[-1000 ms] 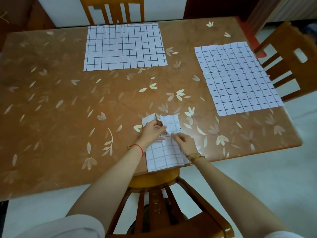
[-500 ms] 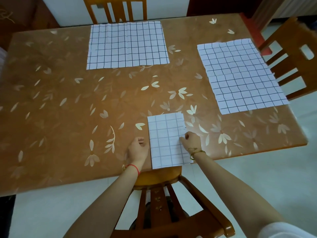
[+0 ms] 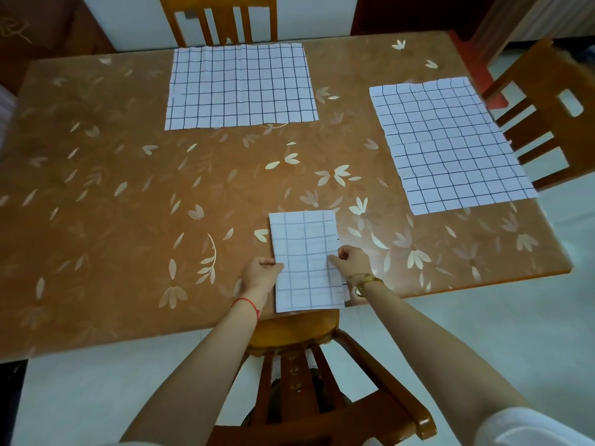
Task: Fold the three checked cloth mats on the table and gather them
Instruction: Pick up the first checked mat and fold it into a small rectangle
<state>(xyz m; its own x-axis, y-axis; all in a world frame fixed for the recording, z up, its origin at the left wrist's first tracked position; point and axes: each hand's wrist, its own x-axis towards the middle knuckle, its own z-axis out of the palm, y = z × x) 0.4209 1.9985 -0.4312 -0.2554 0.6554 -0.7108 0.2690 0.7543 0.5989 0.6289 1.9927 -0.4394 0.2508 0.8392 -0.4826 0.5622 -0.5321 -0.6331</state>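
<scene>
1. Glossy and orange-brown, the table point(image 3: 128, 220) carries a printed pattern of pale leaves and flowers. Its surface shines with glare at 4 o'clock. Note the pale, smooth floor point(image 3: 483, 333) beyond the near and right edges.
2. Locate the folded mat point(image 3: 306, 249) at the 6 o'clock edge of the table. It is thin white cloth with a fine dark grid, folded into a narrow upright rectangle. Its near end lies at the table's edge. Lower layers show slightly offset along its right side.
3. Check your left hand point(image 3: 260, 273): it sits at the mat's left edge with fingers curled, thumb lying on the cloth, pinching that edge.
4. Check your right hand point(image 3: 352, 260): it sits at the mat's right edge, fingers curled onto the cloth, gripping it. The two hands face each other across the mat.
5. Locate the far mat point(image 3: 240, 85) at 12 o'clock. It lies flat and unfolded, near-square, with faint vertical creases.
6. Locate the right-side mat point(image 3: 450, 146) at 2 o'clock. It lies flat and unfolded, turned at a slight angle, with one crease across its middle. Both open mats lie well apart from the folded one.
7. Note three slatted wooden chairs: the near chair point(image 3: 296, 365) at 6 o'clock, between your forearms; the far chair point(image 3: 222, 20) at 12 o'clock; the side chair point(image 3: 547, 117) at 2 o'clock.
8. Note a red cord point(image 3: 249, 304) on your left wrist and a gold wristband point(image 3: 365, 281) on your right.
</scene>
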